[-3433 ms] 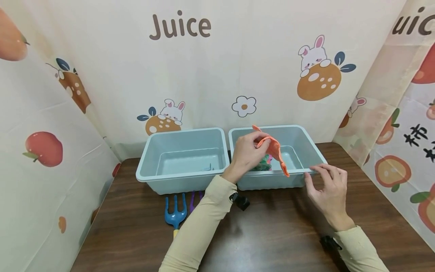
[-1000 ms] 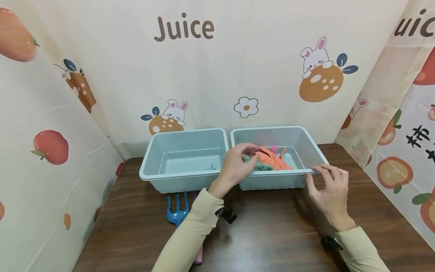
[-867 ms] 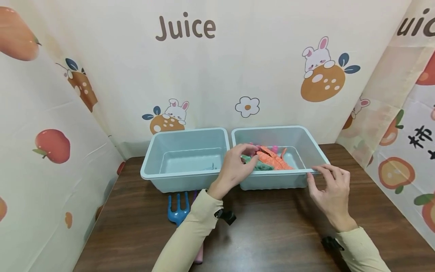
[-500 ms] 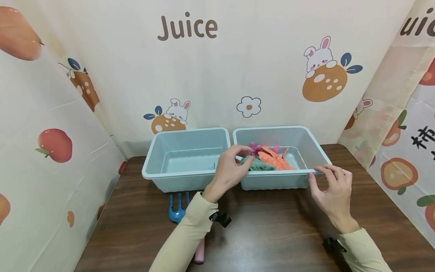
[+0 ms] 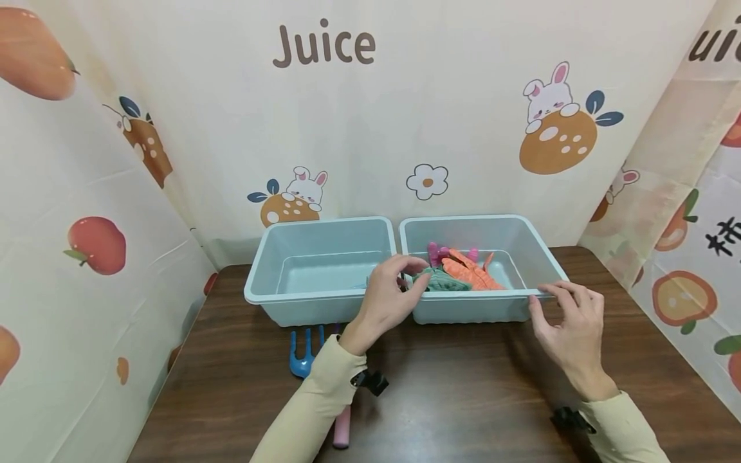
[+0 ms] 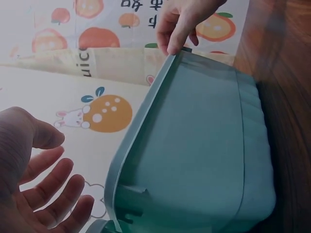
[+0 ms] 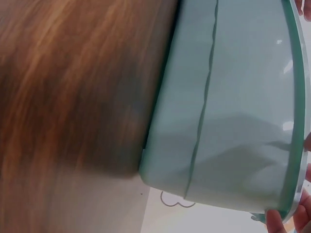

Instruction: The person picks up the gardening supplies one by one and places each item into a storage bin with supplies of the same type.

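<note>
- Pale-blue rectangular plastic bin [image 5: 471, 310]: near the far right corner of the brown wood-grain desk [image 5: 457, 392], long axis left-right.
- Right hand [image 5: 572, 328]: pinches its front-right rim.
- Left hand [image 5: 386, 296]: parted, loosely curved fingers beside its front-left corner.
- Orange fabric piece [image 5: 471, 275]: inside, slanting front-right.

- Two hands are yours: left hand [image 5: 388, 292], right hand [image 5: 573, 325].
- Two black wrist devices: one at your left wrist [image 5: 370, 381], one at your right [image 5: 572, 419].
- Two light-blue bins face you: left bin [image 5: 315, 313], right bin [image 5: 471, 308].
- One orange wrinkled piece [image 5: 470, 273].
- One green crumpled piece [image 5: 444, 281].
- Pink bits [image 5: 433, 252] show in two spots; you cannot tell their number.
- One blue three-pronged fork [image 5: 300, 368].
- One pink handle [image 5: 341, 427].
- One wooden table [image 5: 457, 399].
</note>
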Demonstrator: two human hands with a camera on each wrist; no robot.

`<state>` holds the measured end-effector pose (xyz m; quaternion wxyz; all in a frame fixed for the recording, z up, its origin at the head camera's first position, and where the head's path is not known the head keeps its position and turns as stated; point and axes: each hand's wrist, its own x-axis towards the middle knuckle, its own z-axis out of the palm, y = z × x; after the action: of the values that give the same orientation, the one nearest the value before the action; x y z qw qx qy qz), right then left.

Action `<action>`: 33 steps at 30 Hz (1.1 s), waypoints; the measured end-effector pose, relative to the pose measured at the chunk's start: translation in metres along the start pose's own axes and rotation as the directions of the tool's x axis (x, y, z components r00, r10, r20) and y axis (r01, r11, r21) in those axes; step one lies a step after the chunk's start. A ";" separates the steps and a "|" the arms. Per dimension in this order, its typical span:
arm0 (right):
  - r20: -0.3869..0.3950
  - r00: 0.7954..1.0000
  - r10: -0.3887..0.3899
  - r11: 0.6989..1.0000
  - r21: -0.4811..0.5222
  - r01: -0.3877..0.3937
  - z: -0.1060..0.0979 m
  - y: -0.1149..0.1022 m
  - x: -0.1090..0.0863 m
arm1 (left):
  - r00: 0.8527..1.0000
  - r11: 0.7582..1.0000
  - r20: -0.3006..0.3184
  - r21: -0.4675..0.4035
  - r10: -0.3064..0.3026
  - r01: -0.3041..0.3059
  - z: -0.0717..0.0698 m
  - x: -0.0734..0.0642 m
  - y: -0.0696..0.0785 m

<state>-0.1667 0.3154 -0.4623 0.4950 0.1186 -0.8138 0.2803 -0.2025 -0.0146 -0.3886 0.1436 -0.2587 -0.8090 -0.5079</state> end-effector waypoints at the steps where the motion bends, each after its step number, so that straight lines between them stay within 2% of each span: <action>1: 0.003 1.000 -0.001 1.000 -0.002 0.001 -0.001 0.000 0.000 | 1.000 1.000 0.004 0.010 0.002 -0.002 0.000 -0.002 0.000; 5: 0.016 1.000 -0.008 1.000 -0.008 0.009 -0.005 -0.001 0.000 | 0.999 0.998 0.019 0.051 0.030 -0.031 0.000 -0.008 -0.002; 10: 0.032 0.999 -0.014 1.000 -0.006 0.014 -0.007 -0.002 0.001 | 0.997 0.989 0.009 0.128 0.071 -0.072 -0.002 -0.016 -0.003; 17: 0.085 0.996 -0.006 0.998 -0.057 0.011 -0.012 -0.006 0.003 | 0.996 0.974 0.028 0.207 0.083 -0.087 -0.011 -0.029 -0.001; 22: 0.126 0.992 -0.006 0.995 -0.100 0.019 -0.016 -0.009 0.005 | 0.996 0.965 0.014 0.249 0.087 -0.088 -0.019 -0.038 -0.004; 27: 0.108 0.994 -0.021 0.995 -0.090 0.031 -0.015 -0.016 0.007 | 0.996 0.960 0.005 0.265 0.091 -0.089 -0.027 -0.044 -0.009; 33: 0.108 0.994 -0.033 0.998 -0.052 0.039 -0.011 -0.029 0.006 | 0.991 0.938 -0.013 0.325 0.135 -0.123 -0.038 -0.054 -0.014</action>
<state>-0.1484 0.2987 -0.4432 0.4586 0.1349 -0.8442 0.2425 -0.1665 -0.0680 -0.4093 0.2312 -0.2750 -0.8600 -0.3624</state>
